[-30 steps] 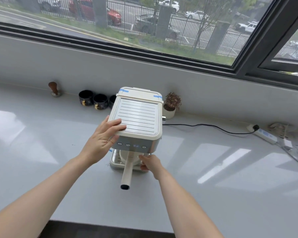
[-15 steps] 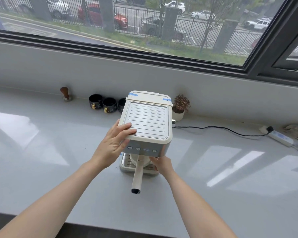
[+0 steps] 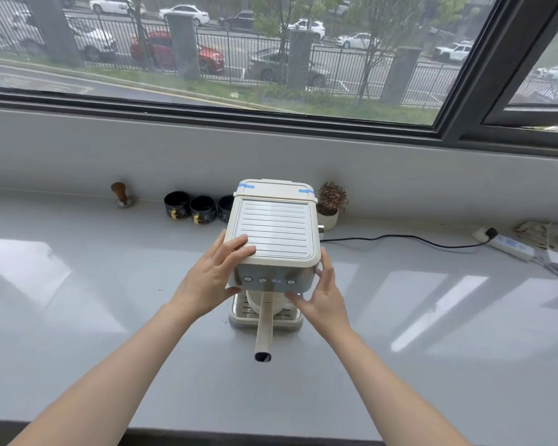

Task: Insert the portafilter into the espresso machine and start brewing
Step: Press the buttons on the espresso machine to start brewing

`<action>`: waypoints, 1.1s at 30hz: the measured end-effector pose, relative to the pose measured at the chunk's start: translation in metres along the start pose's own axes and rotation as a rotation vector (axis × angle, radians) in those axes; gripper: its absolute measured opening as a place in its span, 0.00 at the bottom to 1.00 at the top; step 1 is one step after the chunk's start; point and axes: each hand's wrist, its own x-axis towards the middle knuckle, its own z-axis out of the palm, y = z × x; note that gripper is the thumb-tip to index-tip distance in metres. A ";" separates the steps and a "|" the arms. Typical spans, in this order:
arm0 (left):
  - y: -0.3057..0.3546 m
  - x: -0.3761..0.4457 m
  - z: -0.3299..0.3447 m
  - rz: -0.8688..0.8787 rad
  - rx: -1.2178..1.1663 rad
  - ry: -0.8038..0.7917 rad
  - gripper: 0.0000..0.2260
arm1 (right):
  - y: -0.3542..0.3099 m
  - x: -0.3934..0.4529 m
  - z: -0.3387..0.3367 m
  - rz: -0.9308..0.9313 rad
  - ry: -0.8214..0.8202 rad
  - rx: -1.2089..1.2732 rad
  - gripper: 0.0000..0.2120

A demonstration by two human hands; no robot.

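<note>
On the pale grey counter (image 3: 78,317) under the window, one cream espresso machine (image 3: 276,233) stands front and centre, and both hands are on it. Left hand (image 3: 211,278) wraps the machine's front left corner, fingers spread over the ribbed top, thumb hooked under the edge of the panel. Right hand (image 3: 324,294) is open, fingers apart, palm against the front right corner, fingertips just under the button panel, gripping nothing. Four round buttons (image 3: 269,280) sit in a row on that silver front, and one of them glows blue. The portafilter (image 3: 264,320) is seated under the machine's head, above the drip tray (image 3: 239,313), its single long cream handle sticking straight out toward the person, with neither hand on it. Behind, along the wall: one tamper (image 3: 120,194) with a wooden knob, three black cups (image 3: 202,209) lined up side by side, and one small potted plant (image 3: 331,204) just right of the machine. One black cable (image 3: 400,238) runs off right to a white power strip (image 3: 509,246).
</note>
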 end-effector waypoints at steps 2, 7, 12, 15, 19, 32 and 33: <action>0.001 0.001 0.002 0.019 0.009 0.036 0.40 | -0.010 0.003 0.009 0.053 0.060 0.040 0.52; -0.001 0.002 0.007 0.010 0.001 0.048 0.40 | -0.021 0.006 0.020 0.149 0.150 0.047 0.53; -0.001 0.001 0.011 -0.032 -0.022 0.046 0.41 | -0.022 0.006 0.022 0.149 0.168 0.018 0.53; -0.001 0.001 0.011 -0.036 -0.023 0.044 0.41 | -0.022 0.005 0.023 0.140 0.183 -0.009 0.52; -0.003 0.002 0.012 -0.043 -0.015 0.035 0.42 | -0.022 0.005 0.023 0.139 0.188 -0.028 0.52; -0.002 0.001 0.016 -0.024 -0.075 0.085 0.41 | -0.022 0.005 0.022 0.115 0.173 -0.022 0.52; -0.002 0.001 0.016 -0.023 -0.076 0.085 0.41 | -0.023 0.006 0.021 0.113 0.171 -0.020 0.52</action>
